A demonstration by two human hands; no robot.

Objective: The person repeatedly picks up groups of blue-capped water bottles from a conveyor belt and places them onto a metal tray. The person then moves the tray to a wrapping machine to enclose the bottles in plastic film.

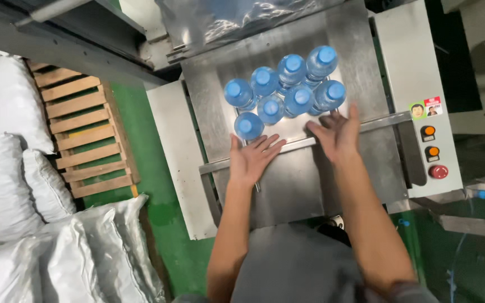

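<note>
My left hand (252, 159) and right hand (337, 134) lie flat, fingers spread, gripping nothing, behind the capped bottles (283, 92) clustered upright on the steel surface (287, 185); I judge an uneven push could topple one.

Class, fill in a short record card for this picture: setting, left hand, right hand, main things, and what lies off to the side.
Setting: steel machine table seen from above
Left hand: open, flat, just behind the nearest bottle
Right hand: open, fingers at the group's near edge
Main things: eight blue-capped bottles, upright, clustered
Side: wooden pallet, white sacks, control buttons
</note>
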